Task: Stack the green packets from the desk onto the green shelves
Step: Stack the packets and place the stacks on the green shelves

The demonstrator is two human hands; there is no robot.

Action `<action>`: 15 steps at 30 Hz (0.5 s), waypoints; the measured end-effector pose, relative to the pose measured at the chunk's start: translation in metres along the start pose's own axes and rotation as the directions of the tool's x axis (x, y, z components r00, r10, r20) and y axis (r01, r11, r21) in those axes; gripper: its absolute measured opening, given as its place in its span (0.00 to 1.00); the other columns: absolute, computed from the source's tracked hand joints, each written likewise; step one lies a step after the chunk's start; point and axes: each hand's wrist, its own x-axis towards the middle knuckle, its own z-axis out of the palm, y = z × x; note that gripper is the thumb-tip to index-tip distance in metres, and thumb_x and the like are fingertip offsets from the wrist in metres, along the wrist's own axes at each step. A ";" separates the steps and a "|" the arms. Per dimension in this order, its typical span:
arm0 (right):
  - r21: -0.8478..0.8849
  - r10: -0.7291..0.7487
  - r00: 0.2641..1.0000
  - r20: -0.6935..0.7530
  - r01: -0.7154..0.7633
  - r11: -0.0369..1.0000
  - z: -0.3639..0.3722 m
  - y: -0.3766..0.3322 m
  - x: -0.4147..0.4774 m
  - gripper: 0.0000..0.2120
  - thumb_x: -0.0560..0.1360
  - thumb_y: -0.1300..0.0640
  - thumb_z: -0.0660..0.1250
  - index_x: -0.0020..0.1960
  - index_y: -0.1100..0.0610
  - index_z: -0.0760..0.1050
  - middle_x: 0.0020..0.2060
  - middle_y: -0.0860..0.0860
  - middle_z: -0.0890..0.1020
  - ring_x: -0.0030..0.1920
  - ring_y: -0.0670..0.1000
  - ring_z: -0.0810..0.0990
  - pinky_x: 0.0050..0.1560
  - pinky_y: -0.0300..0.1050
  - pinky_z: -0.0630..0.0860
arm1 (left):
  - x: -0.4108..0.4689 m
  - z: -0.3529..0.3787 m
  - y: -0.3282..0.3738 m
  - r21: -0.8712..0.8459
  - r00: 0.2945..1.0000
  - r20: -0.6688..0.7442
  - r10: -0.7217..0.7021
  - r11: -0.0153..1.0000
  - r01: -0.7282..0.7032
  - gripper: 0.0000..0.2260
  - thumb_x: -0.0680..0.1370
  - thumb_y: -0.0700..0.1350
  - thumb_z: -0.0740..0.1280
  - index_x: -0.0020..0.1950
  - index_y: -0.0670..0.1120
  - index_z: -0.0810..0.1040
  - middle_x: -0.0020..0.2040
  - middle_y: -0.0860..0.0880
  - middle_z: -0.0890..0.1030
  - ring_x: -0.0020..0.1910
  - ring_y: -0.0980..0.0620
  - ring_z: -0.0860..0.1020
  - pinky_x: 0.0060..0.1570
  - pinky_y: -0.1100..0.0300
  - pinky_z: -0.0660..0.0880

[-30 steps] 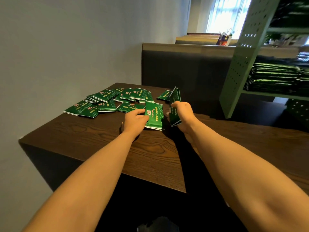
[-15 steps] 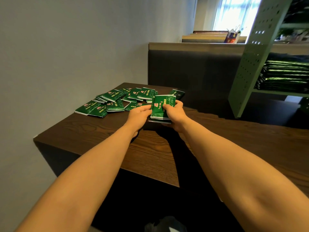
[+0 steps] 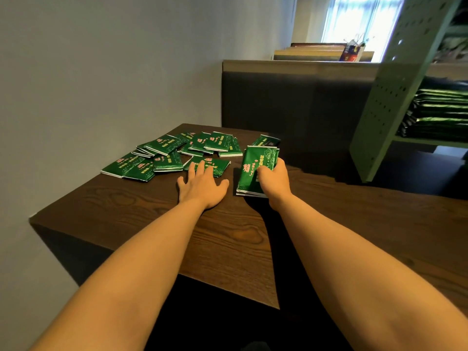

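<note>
**A:** Right hand [image 3: 275, 181]: what has it got?

**B:** Fingers and thumb are curled round a bundle of green packets [image 3: 253, 171]. The bundle is tilted with its near end low over the surface [image 3: 228, 236] (whether it touches cannot be told). It is probably gathered in one grip so several packets go to the shelves in one trip.

**A:** Left hand [image 3: 202, 188]?

**B:** Flat, fingers straight and spread, gripping nothing. The fingertips rest on a single packet [image 3: 218, 165] at the near edge of the scatter. It looks set to drag that one toward the bundle.

**A:** And the rest?

**B:** Loose packets [image 3: 164, 154] overlap far and left of both hands. A lone packet [image 3: 266, 141] lies just beyond the bundle. The green shelves [image 3: 395, 97] stand far right, well apart from the hands, with stacked packets [image 3: 442, 115] already on one level.
</note>
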 end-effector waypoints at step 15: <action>-0.008 -0.038 0.999 0.028 0.038 0.999 -0.003 0.002 -0.004 0.13 0.80 0.62 0.62 0.62 0.51 0.72 0.55 0.49 0.81 0.58 0.52 0.81 0.62 0.53 0.78 | -0.014 -0.005 0.004 0.001 0.977 -0.040 0.208 0.978 -0.208 0.19 0.79 0.57 0.59 0.69 0.55 0.72 0.79 0.52 0.59 0.78 0.45 0.52 0.73 0.42 0.51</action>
